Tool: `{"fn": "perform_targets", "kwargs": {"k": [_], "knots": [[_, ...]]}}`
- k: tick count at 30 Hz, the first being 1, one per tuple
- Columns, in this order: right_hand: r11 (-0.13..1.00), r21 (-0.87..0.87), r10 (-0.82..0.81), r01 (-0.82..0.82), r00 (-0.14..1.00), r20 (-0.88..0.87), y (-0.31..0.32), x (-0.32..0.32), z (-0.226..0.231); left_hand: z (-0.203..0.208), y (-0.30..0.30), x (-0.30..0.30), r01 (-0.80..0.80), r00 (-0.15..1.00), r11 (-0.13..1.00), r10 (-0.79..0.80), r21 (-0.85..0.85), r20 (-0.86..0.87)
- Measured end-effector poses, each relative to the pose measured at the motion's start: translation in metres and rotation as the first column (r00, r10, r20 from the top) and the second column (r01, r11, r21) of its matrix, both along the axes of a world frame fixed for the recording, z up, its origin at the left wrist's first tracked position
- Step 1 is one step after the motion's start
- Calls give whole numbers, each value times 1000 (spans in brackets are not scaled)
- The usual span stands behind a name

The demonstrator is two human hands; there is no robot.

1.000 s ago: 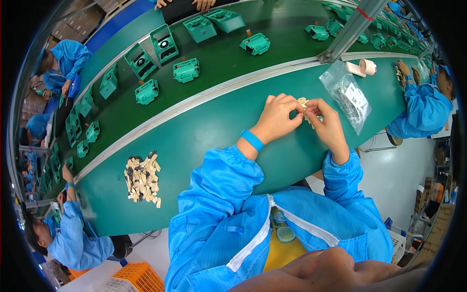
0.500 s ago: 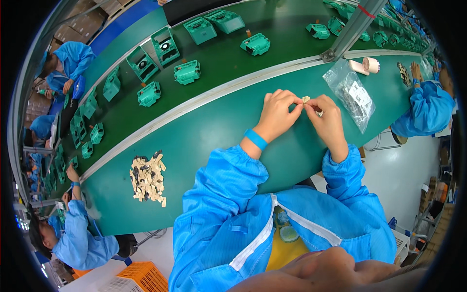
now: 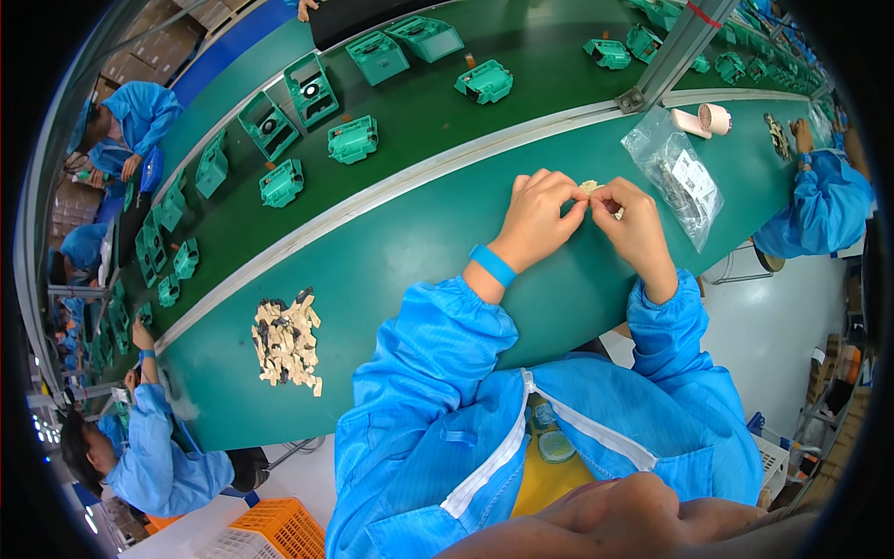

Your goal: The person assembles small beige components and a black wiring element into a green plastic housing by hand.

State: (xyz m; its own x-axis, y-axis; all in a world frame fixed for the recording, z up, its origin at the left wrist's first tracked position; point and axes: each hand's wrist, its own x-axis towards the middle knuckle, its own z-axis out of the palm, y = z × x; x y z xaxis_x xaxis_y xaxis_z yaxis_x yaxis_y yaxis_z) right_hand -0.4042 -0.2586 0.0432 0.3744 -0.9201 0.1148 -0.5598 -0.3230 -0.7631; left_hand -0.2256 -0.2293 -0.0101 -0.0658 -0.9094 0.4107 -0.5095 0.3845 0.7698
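Over the green worktop, my left hand (image 3: pixel 538 220) and my right hand (image 3: pixel 637 224) meet fingertip to fingertip. Both pinch a small cream-coloured piece (image 3: pixel 589 186), which shows just above the fingertips. Another pale bit (image 3: pixel 618 213) peeks out at the curled fingers of my right hand. A blue band (image 3: pixel 492 265) circles my left wrist. Well to the left of my hands lies a loose pile of small cream and black pieces (image 3: pixel 287 341). Much of what the fingers hold is hidden by them.
Beyond a metal rail (image 3: pixel 410 179), green plastic housings (image 3: pixel 354 140) stand on a dark green conveyor. Right of my hands lie a clear plastic bag (image 3: pixel 684 182) and a pink cylindrical device (image 3: pixel 714 119). A metal post (image 3: pixel 675 56) rises at the rail. Co-workers in blue sit on both sides.
The green housings have slid slightly to the left along the conveyor. My fingers have shifted a little around the cream piece, and more of it shows now.
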Motion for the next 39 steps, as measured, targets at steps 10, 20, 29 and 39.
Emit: {"fn": "perform_targets", "kwargs": {"k": [10,20,29,39], "knots": [[1000,24,7,-7,1000,13,-5,-6,-7,-2,-2,-4,6,1000,1000,-6,21,-4],[994,16,-108,107,993,39,-18,-15,-15,-4,-7,-5,0,1000,999,0,53,-5],[972,76,-222,220,975,20,-24,-35,-36,-5,-10,-5,-115,993,993,115,-18,11],[989,-48,-145,140,985,-97,-38,-53,-33,19,7,3,-185,963,970,211,-155,169]]}}
